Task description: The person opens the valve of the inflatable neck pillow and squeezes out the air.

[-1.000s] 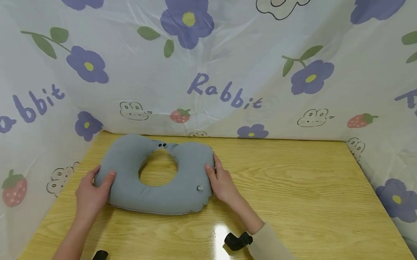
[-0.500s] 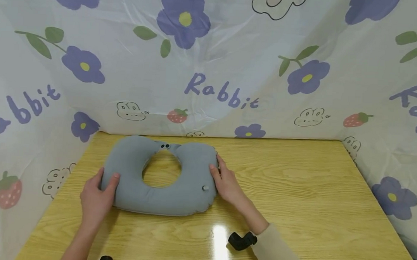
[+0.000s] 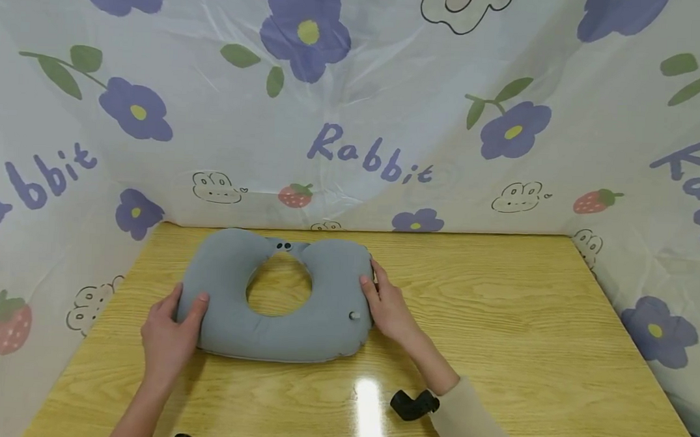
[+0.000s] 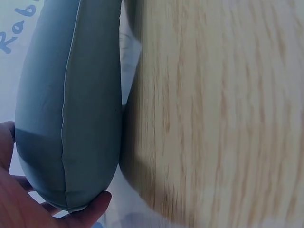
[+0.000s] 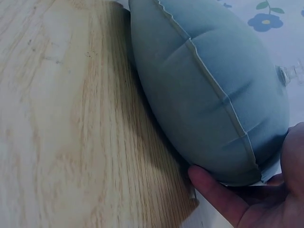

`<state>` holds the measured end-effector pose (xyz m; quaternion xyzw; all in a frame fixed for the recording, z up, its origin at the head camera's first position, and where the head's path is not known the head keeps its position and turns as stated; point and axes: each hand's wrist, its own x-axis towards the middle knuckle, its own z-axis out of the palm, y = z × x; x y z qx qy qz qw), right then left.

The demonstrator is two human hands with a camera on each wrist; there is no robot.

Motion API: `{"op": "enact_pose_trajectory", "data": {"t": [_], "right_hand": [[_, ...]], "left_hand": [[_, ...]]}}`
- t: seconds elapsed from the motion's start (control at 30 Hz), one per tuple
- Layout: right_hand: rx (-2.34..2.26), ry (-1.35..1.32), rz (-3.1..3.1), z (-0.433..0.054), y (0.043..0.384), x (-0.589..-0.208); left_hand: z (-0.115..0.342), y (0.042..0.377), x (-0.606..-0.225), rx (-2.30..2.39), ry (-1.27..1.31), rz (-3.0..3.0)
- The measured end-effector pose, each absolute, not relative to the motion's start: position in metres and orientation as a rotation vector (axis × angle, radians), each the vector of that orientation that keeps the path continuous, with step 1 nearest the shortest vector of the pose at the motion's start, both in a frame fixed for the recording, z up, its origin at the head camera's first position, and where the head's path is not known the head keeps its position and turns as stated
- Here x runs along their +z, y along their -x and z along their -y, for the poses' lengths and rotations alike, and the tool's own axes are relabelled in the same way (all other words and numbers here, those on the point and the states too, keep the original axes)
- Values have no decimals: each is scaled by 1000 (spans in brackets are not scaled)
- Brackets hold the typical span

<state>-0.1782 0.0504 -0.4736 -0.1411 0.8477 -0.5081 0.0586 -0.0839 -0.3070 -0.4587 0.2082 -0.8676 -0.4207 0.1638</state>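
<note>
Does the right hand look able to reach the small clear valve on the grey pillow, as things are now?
Probably yes: the valve sticks out near the right hand with nothing covering it, though this hand would likely have to loosen its grip on the pillow.

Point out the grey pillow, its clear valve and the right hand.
Grey pillow (image 3: 279, 339): head view, middle of its lower section.
Clear valve (image 5: 287, 74): right wrist view, near its base on the pillow.
Right hand (image 3: 390, 311): head view, back of the hand.
</note>
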Motion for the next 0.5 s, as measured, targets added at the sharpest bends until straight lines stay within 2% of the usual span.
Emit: {"op": "enact_pose_trajectory", "data": {"t": [0.5], "right_hand": [[-1553, 384, -2583, -63, 176, -476]], "left_hand": [[297, 81, -455, -1217, -535, 2499]]}}
